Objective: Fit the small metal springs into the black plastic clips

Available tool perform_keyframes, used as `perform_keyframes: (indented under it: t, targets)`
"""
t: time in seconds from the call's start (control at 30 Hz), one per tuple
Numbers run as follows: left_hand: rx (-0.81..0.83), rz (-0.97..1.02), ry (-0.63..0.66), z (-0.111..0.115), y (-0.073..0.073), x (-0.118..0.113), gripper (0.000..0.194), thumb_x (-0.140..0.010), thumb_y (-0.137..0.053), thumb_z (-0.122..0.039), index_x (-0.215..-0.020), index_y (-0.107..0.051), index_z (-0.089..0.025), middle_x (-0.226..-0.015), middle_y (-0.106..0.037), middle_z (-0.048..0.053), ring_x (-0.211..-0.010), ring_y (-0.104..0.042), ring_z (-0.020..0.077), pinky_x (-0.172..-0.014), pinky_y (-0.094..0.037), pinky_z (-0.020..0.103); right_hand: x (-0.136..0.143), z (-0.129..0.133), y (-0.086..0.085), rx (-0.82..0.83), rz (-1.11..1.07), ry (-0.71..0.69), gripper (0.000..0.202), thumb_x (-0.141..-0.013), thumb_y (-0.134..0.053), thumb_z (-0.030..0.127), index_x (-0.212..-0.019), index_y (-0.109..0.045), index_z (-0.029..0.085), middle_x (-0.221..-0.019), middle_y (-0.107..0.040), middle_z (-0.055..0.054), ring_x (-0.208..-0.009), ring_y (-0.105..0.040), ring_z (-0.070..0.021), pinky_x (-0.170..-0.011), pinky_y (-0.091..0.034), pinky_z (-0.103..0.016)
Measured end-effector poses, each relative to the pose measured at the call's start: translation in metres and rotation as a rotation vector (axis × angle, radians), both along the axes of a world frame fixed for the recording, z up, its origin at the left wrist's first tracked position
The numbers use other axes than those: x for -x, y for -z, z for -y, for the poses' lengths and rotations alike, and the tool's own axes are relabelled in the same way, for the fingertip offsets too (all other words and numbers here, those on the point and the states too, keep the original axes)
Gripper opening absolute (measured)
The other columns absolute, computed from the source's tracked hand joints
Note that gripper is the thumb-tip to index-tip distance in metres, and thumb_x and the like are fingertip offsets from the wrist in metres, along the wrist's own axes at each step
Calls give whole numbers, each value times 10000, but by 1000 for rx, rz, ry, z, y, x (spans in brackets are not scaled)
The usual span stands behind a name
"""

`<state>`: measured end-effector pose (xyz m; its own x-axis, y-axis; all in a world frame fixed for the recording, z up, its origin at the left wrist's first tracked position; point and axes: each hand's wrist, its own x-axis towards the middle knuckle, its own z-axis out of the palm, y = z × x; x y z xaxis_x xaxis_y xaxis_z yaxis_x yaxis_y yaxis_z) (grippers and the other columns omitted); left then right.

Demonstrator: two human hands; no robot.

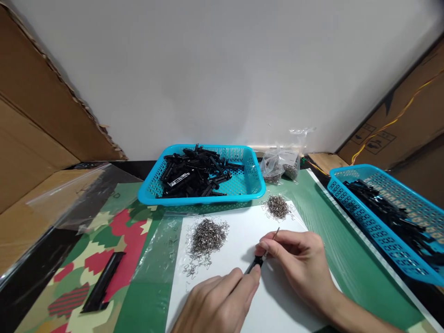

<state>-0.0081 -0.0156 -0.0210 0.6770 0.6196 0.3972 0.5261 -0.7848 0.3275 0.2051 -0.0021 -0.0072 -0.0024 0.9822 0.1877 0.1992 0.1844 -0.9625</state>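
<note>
Two hands meet over one white sheet (239,222): the left hand (222,300) pinches one small black part (256,264) with its fingers, while the right hand (301,259) grips one slim metal tool (276,234) between thumb and finger, right at the part's far end. Two heaps of bent metal clips lie on the sheet, a larger heap (208,237) to the left of the hands and a smaller heap (278,206) beyond them at the sheet's far edge; the clips are too many and too tangled to count. Two blue baskets hold jumbled black parts, also uncountable: the middle basket (201,200) stands just past the sheet, and the right basket (378,236) runs out of view at the right. At least two clear bags (281,166) of clips sit against the wall (208,74). One longer black piece (103,283) rests alone on the patterned covering (74,273) at left. Bare white paper lies between the larger heap and the hands, and a strip of green mat (350,249) separates the right forearm from the right basket. The left wrist is cut off by the lower border, the left fingers hide most of the small black part, and the tool's working tip is hard to make out.
</note>
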Motion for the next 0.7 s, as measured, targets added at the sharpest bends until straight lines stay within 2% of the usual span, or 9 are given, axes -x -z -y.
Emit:
perform_keyframes:
  t: [0.3,0.43,0.57,0.7]
  targets:
    - [196,155,-17,-2,-15,-8,299,-1084,-458,-156,-1267,-690,-202,-802,-696,4,-640,-696,153,-548,-513,225,2,3,2,-182,121,33,107,-938,-752,205,-876,-840,207,-791,-825,-16,-631,-753,-153,-617,-595,-229]
    - [243,167,-27,-4,-18,-8,278,-1078,-478,-157,-1250,-688,-221,-794,-685,-14,-640,-682,145,-552,-494,225,2,-2,-1,-36,8,22,234,-987,-689,249,-789,-798,190,-749,-794,-29,-654,-723,-155,-630,-578,-248]
    - [167,140,33,-1,-20,-8,224,-1076,-479,-140,-1166,-677,-191,-789,-669,-3,-647,-668,154,-583,-496,257,-2,-8,-3,19,-102,55,260,-1008,-670,303,-794,-748,176,-738,-761,-39,-682,-700,-164,-674,-566,-274]
    - [-12,52,236,8,-23,-11,237,-1042,-493,-123,-1201,-666,-154,-788,-666,11,-603,-621,173,-512,-455,311,-7,-8,1,14,-13,-7,220,-1043,-616,338,-970,-758,186,-760,-720,-26,-682,-652,-160,-657,-528,-280]
